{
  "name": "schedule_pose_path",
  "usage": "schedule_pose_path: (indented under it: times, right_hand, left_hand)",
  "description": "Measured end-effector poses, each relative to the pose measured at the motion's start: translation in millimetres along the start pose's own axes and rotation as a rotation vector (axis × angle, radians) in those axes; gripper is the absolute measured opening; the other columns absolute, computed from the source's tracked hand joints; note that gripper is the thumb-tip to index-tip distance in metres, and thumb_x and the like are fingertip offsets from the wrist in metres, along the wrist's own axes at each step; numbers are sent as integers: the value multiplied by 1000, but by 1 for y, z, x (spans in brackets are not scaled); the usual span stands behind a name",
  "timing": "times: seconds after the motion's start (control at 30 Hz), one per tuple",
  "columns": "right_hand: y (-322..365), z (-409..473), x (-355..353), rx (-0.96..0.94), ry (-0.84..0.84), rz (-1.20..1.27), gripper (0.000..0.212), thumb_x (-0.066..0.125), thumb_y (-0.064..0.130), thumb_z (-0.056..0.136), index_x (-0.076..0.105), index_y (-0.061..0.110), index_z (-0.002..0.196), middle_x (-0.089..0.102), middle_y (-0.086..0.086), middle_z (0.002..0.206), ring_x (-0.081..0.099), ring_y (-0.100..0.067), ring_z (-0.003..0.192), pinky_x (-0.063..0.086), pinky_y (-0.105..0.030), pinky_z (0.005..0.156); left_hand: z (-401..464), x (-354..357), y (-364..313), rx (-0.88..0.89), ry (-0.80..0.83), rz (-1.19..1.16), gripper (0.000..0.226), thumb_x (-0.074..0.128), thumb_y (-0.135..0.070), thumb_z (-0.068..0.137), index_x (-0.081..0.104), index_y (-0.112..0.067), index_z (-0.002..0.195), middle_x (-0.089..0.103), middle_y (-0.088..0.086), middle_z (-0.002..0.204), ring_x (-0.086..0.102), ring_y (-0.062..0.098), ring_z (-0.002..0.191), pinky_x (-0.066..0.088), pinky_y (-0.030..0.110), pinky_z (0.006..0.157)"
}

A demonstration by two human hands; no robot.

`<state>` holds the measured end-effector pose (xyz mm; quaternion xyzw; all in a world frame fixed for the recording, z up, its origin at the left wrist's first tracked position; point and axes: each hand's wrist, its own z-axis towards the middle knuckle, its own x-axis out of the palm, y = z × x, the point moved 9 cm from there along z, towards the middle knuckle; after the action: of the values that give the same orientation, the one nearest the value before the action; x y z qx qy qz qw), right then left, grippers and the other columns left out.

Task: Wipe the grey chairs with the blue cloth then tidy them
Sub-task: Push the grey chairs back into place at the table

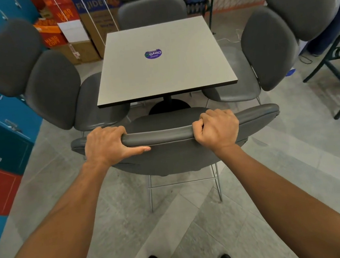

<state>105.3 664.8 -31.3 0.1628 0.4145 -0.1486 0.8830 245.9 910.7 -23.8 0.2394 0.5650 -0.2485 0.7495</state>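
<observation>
near side: chair back (177,147) blocks table (163,61) edge | left and right edges: chairs (54,89) (270,47) tucked close | far edge: chair (151,12) | tabletop: bare except centre sticker (153,54)

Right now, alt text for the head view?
Both hands, left hand and right hand, grip the backrest of a grey chair facing a square table, with three more grey chairs around it.

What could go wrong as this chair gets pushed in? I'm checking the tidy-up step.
Both hands, left hand and right hand, grip the padded grey chair back. Pushed forward, it could knock the square grey table's edge or its black round base, or scrape the neighbouring grey chair seats.
</observation>
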Motion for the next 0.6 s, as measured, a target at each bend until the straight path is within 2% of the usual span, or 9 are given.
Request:
schedule_pose_path:
  times: [0.1, 0.23, 0.37, 0.47, 0.6]
  right_hand:
    - [2, 0, 4, 0, 19, -15, 36, 42, 26, 80, 52, 14, 47, 50, -2, 49, 42, -23, 47, 36, -31, 59]
    - [1, -3, 1, 16, 44, -29, 37, 41, 27, 81, 53, 15, 48, 51, -2, 50, 34, -20, 50, 36, -32, 60]
    - [1, -9, -3, 48, 110, -19, 38, 39, 27, 83, 57, 13, 53, 55, -4, 55, 44, -24, 52, 43, -36, 64]
    - [3, -14, -1, 90, 228, -18, 37, 35, 30, 88, 51, 14, 58, 57, -3, 62, 42, -21, 59, 40, -38, 72]
    - [20, -20, 4, 148, 341, 1, 36, 34, 33, 94, 55, 19, 67, 61, 2, 75, 53, -21, 73, 37, -46, 94]
  left_hand:
    - [0, 3, 2, 4, 1, -17, 85, 25, -106, 59, 45, -23, 59, 42, -9, 55, 40, 19, 54, 29, 33, 60]
    - [-3, 6, -1, 3, 42, -14, 86, 22, -107, 60, 47, -25, 63, 47, -10, 59, 43, 17, 57, 30, 34, 64]
    - [-15, 8, -1, 5, 25, -68, 82, 32, -105, 66, 53, -26, 73, 55, -10, 70, 55, 19, 70, 36, 36, 72]
    - [-24, 12, 1, -2, 40, -123, 80, 37, -102, 71, 61, -28, 89, 65, -9, 88, 61, 18, 88, 42, 38, 87]
    - [-37, 12, 6, 64, 55, -217, 77, 34, -92, 85, 62, -31, 123, 67, -8, 121, 58, 16, 114, 35, 38, 105]
